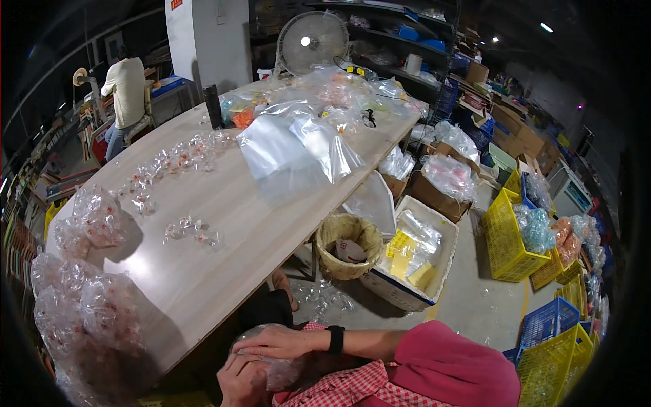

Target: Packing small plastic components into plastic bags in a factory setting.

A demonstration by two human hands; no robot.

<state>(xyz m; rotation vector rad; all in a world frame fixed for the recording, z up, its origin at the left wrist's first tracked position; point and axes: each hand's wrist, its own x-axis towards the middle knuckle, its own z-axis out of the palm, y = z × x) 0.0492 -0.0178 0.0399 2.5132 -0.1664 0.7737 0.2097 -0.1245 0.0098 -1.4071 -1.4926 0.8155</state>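
A crinkled clear plastic bag (pixel 283 372) rests in my lap, below the table's near edge. My left hand (pixel 241 381) is closed on its left side with curled fingers. Across the top of the bag lies my right hand (pixel 274 341), its fingers pressed together over the plastic and touching the left hand. A black band circles the right wrist. The bag's contents are hidden by my hands. On the table (pixel 224 271) beyond lie several small clear packets with orange-red bits (pixel 193 230).
Filled clear bags (pixel 102 305) crowd the table's left end. Large clear plastic sheets (pixel 291 146) lie farther back, before a fan (pixel 313 42). On the right floor stand a lined bin (pixel 347 268), a white foam box (pixel 444 261) and yellow crates (pixel 508 234). Someone (pixel 125 91) sits at far left.
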